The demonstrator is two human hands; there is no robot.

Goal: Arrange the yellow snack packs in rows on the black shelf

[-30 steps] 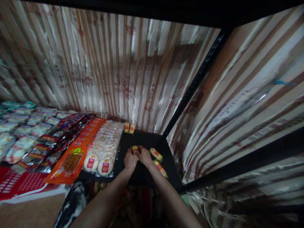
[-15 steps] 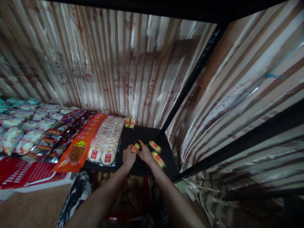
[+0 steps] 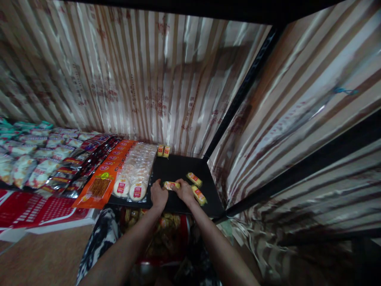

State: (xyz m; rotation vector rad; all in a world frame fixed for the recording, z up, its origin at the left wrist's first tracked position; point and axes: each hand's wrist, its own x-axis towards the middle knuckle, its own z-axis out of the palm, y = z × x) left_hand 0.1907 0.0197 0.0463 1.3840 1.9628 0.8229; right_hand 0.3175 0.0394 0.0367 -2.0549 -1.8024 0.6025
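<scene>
Between my two hands, a small yellow wrapped snack cake (image 3: pixel 172 185) with a red label lies level above the black shelf (image 3: pixel 175 165). My left hand (image 3: pixel 159 195) has its fingers closed at the cake's left end. At the other end, my right hand (image 3: pixel 185 192) pinches it with thumb and fingers. Just right of that hand, two more packs rest on the shelf: an upper cake (image 3: pixel 194 179) and a lower cake (image 3: pixel 199 195). A pair of the same cakes (image 3: pixel 163 151) stands side by side at the shelf's back edge.
Left along the shelf lie rows of round white crackers (image 3: pixel 137 191), an orange snack bag (image 3: pixel 99 186), dark packets (image 3: pixel 67 171) and white bags (image 3: pixel 41 172). A red basket (image 3: pixel 187 234) of yellow packs sits below. A black post (image 3: pixel 238 97) rises at the right corner.
The cake between my hands has turned from slanted to nearly level, left to right. My hands have moved slightly apart, one at each end. The view has shifted a little.
</scene>
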